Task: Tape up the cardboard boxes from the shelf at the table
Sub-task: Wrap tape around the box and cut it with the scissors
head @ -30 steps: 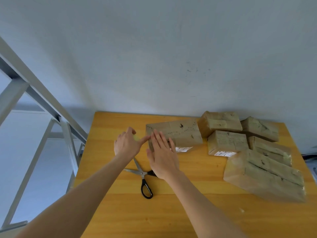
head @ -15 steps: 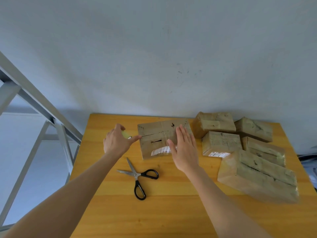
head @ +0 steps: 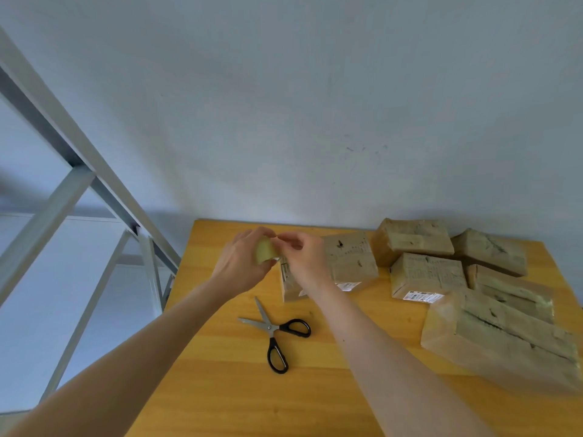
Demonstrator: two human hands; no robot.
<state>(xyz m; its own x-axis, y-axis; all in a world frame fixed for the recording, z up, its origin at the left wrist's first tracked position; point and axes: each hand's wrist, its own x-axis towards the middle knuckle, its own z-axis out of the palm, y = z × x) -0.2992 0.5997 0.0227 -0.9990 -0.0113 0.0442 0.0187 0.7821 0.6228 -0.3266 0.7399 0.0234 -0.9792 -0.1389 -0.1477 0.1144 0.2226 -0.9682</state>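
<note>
I think this job is about halfway. The boxes [head: 427, 274] at the right of the frame look shiny and wrapped, so I guess they are done. One box [head: 350, 263] sits in the middle of the table [head: 220, 389], just behind the hands, and I cannot tell how much is stuck on it yet. The left hand [head: 239, 266] curls its fingers round the tape [head: 264, 250] over that box's left end. The right hand [head: 304, 263] pinches the roll's edge with thumb and finger. I think it is picking for the loose end, which I cannot see. Scissors [head: 274, 332] lie open at the bottom middle, close by for cutting. The shelf [head: 63, 190] stands at the left. Nothing blocks the box.
</note>
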